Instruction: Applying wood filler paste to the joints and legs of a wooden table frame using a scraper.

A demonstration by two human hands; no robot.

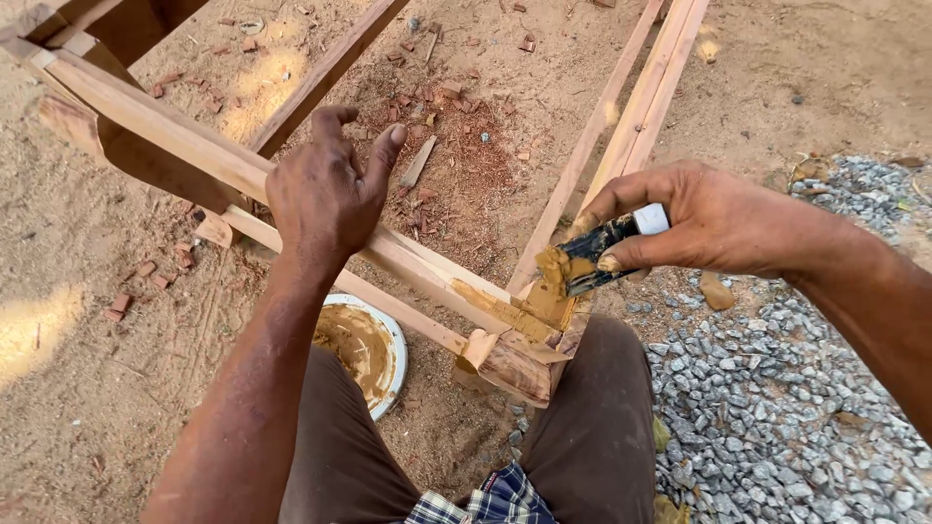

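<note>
My left hand (pixel 325 194) rests palm down on a light wooden rail of a frame (pixel 175 136), fingers spread over its top. My right hand (pixel 699 218) grips a dark putty knife (pixel 597 254) with a white handle end, its blade loaded with tan filler. The blade touches the frame's corner joint (pixel 515 315), which is smeared with the same tan paste. A white plate of filler (pixel 364 349) lies on the ground below, beside my left knee.
Sandy ground with red wood chips and shavings (pixel 447 146) spreads under the frame. A bed of grey gravel (pixel 777 408) lies to the right. Two more long rails (pixel 631 116) run away from the joint.
</note>
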